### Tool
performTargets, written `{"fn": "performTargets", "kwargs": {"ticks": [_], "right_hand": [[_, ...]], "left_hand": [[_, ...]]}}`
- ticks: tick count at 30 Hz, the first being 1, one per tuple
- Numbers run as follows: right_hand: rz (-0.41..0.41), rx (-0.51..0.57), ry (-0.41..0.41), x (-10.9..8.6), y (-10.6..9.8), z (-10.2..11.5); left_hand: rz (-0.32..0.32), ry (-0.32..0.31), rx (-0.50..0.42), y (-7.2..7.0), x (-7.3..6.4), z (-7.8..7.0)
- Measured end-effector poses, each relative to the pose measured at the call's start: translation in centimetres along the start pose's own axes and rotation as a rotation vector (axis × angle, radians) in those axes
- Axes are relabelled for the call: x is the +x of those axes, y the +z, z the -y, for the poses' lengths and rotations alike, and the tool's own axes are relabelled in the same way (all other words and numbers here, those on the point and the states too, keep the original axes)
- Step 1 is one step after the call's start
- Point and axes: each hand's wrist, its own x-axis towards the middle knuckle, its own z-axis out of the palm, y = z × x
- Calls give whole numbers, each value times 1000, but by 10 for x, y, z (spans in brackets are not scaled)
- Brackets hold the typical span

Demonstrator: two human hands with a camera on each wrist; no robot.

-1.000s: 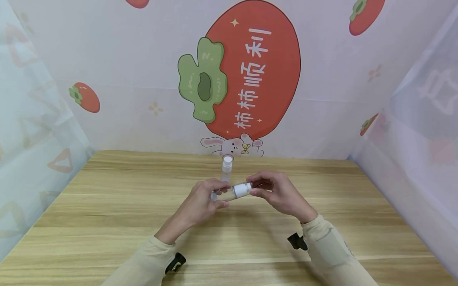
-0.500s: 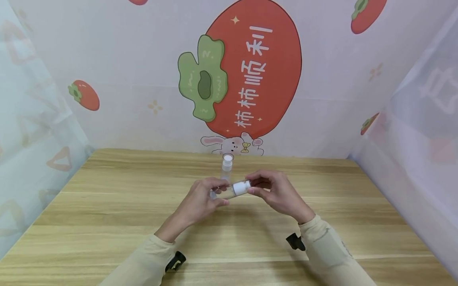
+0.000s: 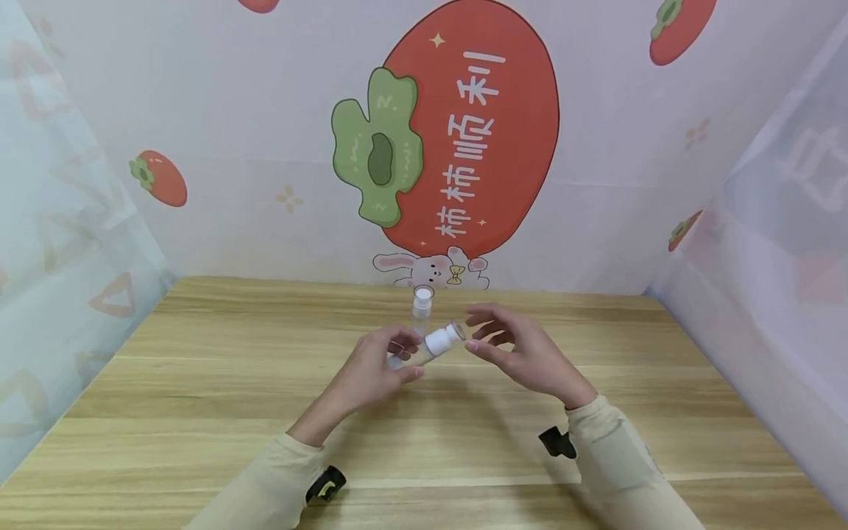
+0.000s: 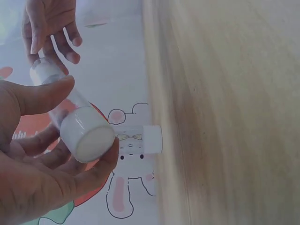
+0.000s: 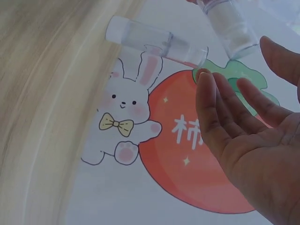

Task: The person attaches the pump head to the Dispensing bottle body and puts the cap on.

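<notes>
My left hand (image 3: 371,372) grips a slim clear bottle (image 3: 437,341) with a white neck section and a see-through cap, tilted with its cap end up to the right. In the left wrist view, thumb and fingers wrap its clear body, and the white base (image 4: 90,136) faces the camera. My right hand (image 3: 526,355) hovers just right of the capped end, fingers loosely bent and apart, holding nothing. A second, similar clear bottle (image 3: 422,305) stands upright behind the left hand; its lower part is hidden in the head view.
The wooden table (image 3: 424,456) runs back to a printed cloth backdrop (image 3: 265,110) with a big persimmon and a rabbit. Cloth sides (image 3: 66,221) close in the left and right. Each sleeve carries a black wrist mount (image 3: 558,442).
My right hand has let go of the bottle's capped end and drawn back to the right, its fingers spreading. In my left hand the bottle now tilts more steeply upward.
</notes>
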Motion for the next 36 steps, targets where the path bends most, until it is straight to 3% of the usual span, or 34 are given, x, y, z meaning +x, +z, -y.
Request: {"fn": "performTargets", "kwargs": {"ticks": [6, 12, 25, 36], "right_hand": [[2, -24, 13, -1, -3, -1], [34, -27, 17, -2, -3, -1], [94, -66, 9, -2, -4, -5], [124, -94, 26, -3, -4, -3]], "left_hand": [[-57, -126, -59, -2, 2, 7], [-111, -198, -91, -8, 4, 16], [-169, -263, -55, -14, 5, 30], [-159, -323, -51, -15, 5, 30]]}}
